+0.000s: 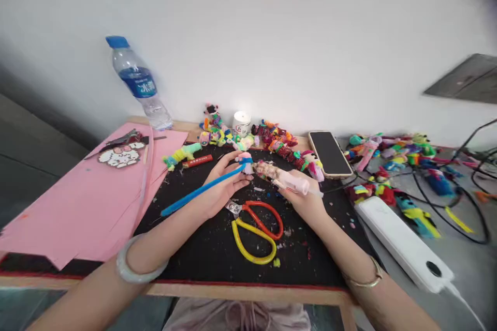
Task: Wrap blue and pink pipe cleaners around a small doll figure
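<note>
My left hand (223, 181) pinches a long blue pipe cleaner (198, 191) where it wraps around the tip of a pen-like stick. My right hand (303, 194) grips that decorated pink stick (281, 177), which lies level between both hands above a black mat (217, 248). Small fuzzy ornaments cover the stick's left end. Just below the hands, on the mat, lies a pair of scissors (256, 230) with one red and one yellow handle. A pale bangle sits on my left wrist and a thin gold one on my right.
Several colourful pipe-cleaner figures (267, 139) line the mat's far edge. A phone (330, 154) lies face down to the right, a white power strip (404, 243) and cables beyond it. A water bottle (137, 83) leans at the back left, above pink paper (77, 207). More fuzzy pieces (392, 155) lie at the right.
</note>
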Demonstrator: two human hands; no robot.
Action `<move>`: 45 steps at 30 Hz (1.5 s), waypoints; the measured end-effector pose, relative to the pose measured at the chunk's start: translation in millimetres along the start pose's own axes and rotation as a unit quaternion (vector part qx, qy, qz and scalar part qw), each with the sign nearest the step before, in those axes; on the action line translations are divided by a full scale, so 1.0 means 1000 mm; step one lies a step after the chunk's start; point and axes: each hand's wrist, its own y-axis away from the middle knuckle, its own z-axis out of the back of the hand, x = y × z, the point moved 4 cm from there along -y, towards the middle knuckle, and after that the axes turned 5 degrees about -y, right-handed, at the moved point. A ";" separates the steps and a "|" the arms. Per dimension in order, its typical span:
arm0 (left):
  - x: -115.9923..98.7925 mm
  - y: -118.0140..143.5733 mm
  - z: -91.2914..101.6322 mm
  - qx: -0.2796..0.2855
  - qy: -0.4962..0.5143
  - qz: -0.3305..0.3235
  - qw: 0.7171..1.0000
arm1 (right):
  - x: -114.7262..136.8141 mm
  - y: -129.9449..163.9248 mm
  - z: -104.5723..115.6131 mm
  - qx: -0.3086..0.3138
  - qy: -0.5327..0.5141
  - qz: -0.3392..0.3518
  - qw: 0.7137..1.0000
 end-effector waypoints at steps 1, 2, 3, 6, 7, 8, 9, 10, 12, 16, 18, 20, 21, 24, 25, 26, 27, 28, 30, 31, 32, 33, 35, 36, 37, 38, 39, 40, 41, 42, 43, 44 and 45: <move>0.000 0.001 0.001 -0.005 0.000 -0.003 1.000 | -0.001 0.000 0.000 -0.001 0.003 0.000 1.000; 0.000 0.001 0.001 -0.010 -0.001 -0.005 1.000 | -0.002 0.000 0.000 -0.003 0.008 -0.001 1.000; 0.000 0.001 0.002 -0.015 -0.002 -0.007 1.000 | -0.003 -0.001 -0.001 -0.004 0.015 -0.002 1.000; -0.001 0.001 0.003 -0.028 -0.006 -0.012 1.000 | -0.005 -0.001 -0.001 -0.008 0.052 -0.010 0.999; -0.001 0.001 0.003 -0.031 -0.009 -0.013 0.999 | -0.006 -0.002 0.000 -0.009 0.068 -0.013 0.998; -0.002 0.000 0.003 -0.032 -0.011 -0.013 0.999 | -0.007 -0.003 0.000 -0.009 0.083 -0.013 0.996; -0.002 0.000 0.003 -0.034 -0.013 -0.012 0.999 | -0.007 -0.003 0.000 -0.006 0.098 -0.010 0.995; -0.002 0.000 0.003 -0.037 -0.017 -0.010 0.999 | -0.007 -0.004 0.001 -0.002 0.113 -0.004 0.994; -0.001 0.000 0.002 -0.041 -0.028 -0.003 0.999 | -0.007 -0.006 0.001 0.012 0.146 0.002 0.989; 0.000 0.002 0.000 -0.034 -0.062 -0.009 0.997 | -0.012 -0.005 -0.001 0.033 0.236 -0.034 0.971; 0.000 0.003 -0.001 -0.028 -0.086 -0.013 0.996 | -0.014 -0.004 -0.004 0.035 0.276 -0.051 0.959; 0.001 0.003 -0.001 -0.025 -0.111 -0.014 0.993 | -0.015 -0.002 -0.006 0.038 0.302 -0.054 0.951; 0.001 0.003 -0.002 -0.025 -0.123 -0.016 0.992 | -0.014 -0.001 -0.007 0.040 0.308 -0.049 0.949; 0.002 0.003 -0.002 -0.028 -0.160 -0.025 0.986 | -0.005 0.001 -0.008 0.030 0.298 -0.015 0.954; 0.002 0.003 -0.002 -0.026 -0.172 -0.031 0.984 | 0.000 0.001 -0.008 0.022 0.284 0.007 0.959; 0.003 0.003 -0.002 -0.022 -0.182 -0.039 0.982 | 0.005 0.001 -0.008 0.020 0.266 0.034 0.963; 0.004 0.003 -0.003 -0.016 -0.193 -0.047 0.980 | 0.011 0.002 -0.009 0.021 0.244 0.066 0.967; 0.004 0.004 -0.004 -0.009 -0.207 -0.056 0.977 | 0.017 0.003 -0.011 0.025 0.216 0.101 0.971; 0.005 0.005 -0.006 0.009 -0.243 -0.074 0.967 | 0.026 0.006 -0.016 0.047 0.172 0.158 0.971; 0.005 0.006 -0.008 0.017 -0.264 -0.083 0.961 | 0.029 0.008 -0.018 0.054 0.153 0.179 0.970; 0.006 0.007 -0.009 0.024 -0.284 -0.092 0.954 | 0.031 0.010 -0.020 0.059 0.137 0.196 0.969; 0.006 0.008 -0.011 0.031 -0.301 -0.099 0.948 | 0.033 0.012 -0.022 0.060 0.123 0.205 0.969; 0.006 0.009 -0.013 0.043 -0.322 -0.107 0.940 | 0.035 0.015 -0.024 0.049 0.103 0.212 0.971; 0.006 0.009 -0.013 0.047 -0.326 -0.108 0.938 | 0.035 0.015 -0.023 0.038 0.097 0.209 0.972; 0.006 0.009 -0.013 0.050 -0.327 -0.107 0.938 | 0.035 0.015 -0.022 0.025 0.092 0.203 0.974; 0.006 0.009 -0.013 0.051 -0.326 -0.105 0.938 | 0.034 0.015 -0.021 0.013 0.089 0.195 0.977; 0.006 0.009 -0.013 0.052 -0.321 -0.102 0.940 | 0.034 0.015 -0.020 0.004 0.088 0.184 0.979; 0.006 0.009 -0.012 0.053 -0.313 -0.098 0.943 | 0.033 0.014 -0.019 -0.002 0.087 0.174 0.981; 0.006 0.008 -0.012 0.055 -0.303 -0.093 0.947 | 0.032 0.013 -0.018 -0.005 0.087 0.164 0.983; 0.006 0.008 -0.012 0.057 -0.292 -0.087 0.951 | 0.031 0.013 -0.017 -0.007 0.086 0.155 0.984; 0.006 0.008 -0.012 0.060 -0.280 -0.082 0.955 | 0.030 0.012 -0.016 -0.008 0.086 0.149 0.985; 0.006 0.008 -0.012 0.063 -0.270 -0.077 0.958 | 0.030 0.011 -0.016 -0.009 0.086 0.143 0.986; 0.006 0.008 -0.012 0.064 -0.263 -0.073 0.960 | 0.029 0.011 -0.015 -0.010 0.087 0.137 0.987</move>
